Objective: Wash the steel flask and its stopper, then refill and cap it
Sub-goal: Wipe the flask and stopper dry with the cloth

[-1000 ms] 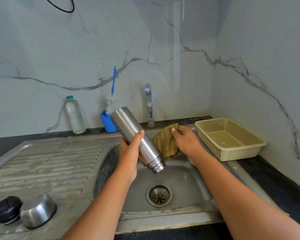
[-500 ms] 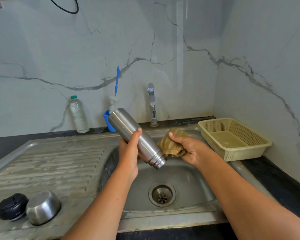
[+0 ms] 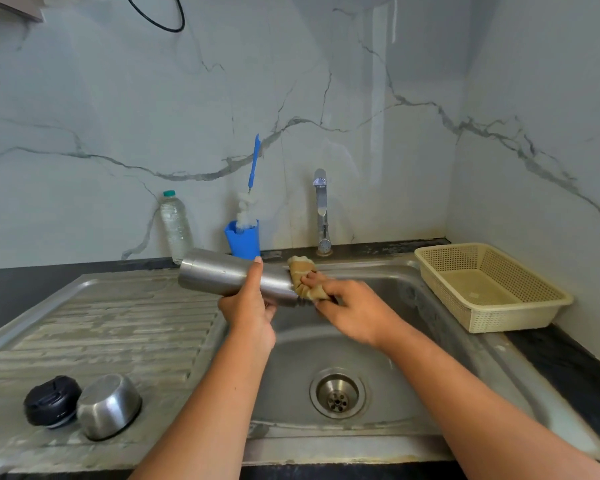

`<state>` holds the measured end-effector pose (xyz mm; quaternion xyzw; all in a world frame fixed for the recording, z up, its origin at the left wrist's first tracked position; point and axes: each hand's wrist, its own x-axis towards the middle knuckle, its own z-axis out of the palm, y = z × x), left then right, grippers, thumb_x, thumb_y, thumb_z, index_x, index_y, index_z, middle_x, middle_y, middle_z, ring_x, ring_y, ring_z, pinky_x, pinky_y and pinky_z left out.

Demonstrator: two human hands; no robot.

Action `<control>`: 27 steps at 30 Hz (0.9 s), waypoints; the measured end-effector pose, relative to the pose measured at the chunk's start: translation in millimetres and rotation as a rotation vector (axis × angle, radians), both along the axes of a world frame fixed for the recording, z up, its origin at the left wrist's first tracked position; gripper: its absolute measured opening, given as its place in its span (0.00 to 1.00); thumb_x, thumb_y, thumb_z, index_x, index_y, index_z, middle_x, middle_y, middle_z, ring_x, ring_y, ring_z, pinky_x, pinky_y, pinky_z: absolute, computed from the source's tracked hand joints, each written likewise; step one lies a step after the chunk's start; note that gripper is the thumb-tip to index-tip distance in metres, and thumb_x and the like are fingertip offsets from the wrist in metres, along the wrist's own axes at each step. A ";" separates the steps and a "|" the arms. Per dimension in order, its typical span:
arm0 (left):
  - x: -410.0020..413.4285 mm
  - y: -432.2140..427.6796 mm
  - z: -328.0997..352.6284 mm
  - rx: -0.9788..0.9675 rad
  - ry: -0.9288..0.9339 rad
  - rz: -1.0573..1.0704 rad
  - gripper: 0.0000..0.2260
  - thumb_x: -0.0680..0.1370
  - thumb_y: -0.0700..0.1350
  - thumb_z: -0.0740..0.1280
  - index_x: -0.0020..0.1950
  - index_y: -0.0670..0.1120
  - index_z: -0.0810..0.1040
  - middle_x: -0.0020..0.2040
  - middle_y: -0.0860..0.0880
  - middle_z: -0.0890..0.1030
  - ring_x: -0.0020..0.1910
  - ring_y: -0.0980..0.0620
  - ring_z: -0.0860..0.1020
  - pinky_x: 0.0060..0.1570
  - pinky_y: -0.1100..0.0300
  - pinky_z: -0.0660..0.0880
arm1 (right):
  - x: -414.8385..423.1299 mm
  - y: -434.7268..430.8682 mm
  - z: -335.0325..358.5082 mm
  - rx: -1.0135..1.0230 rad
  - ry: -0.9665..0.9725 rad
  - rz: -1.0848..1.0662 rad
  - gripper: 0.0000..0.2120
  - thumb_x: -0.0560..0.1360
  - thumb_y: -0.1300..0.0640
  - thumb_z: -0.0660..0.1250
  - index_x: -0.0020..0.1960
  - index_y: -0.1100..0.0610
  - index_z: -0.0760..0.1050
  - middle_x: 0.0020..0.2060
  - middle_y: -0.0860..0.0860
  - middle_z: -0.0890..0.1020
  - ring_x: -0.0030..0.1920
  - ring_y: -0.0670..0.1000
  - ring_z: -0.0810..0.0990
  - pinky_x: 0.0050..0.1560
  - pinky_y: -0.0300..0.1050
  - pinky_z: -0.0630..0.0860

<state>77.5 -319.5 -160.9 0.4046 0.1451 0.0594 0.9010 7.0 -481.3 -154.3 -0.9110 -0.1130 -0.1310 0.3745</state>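
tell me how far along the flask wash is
Done: the steel flask is open; its black stopper and steel cup sit on the drainboard. In hand: the left hand holds the flask sideways over the sink while the right hand presses a tan cloth around its mouth end. Left: rinsing, refilling and capping; whether the stopper is washed cannot be told.
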 end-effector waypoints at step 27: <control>-5.8 -3.2 4.2 -0.029 -0.180 -0.219 0.21 0.75 0.43 0.75 0.67 0.51 0.76 0.62 0.43 0.84 0.59 0.45 0.85 0.56 0.47 0.84 | 3.2 -7.0 -6.3 0.275 0.077 -0.054 0.32 0.78 0.52 0.73 0.79 0.51 0.66 0.65 0.48 0.80 0.63 0.48 0.79 0.68 0.46 0.76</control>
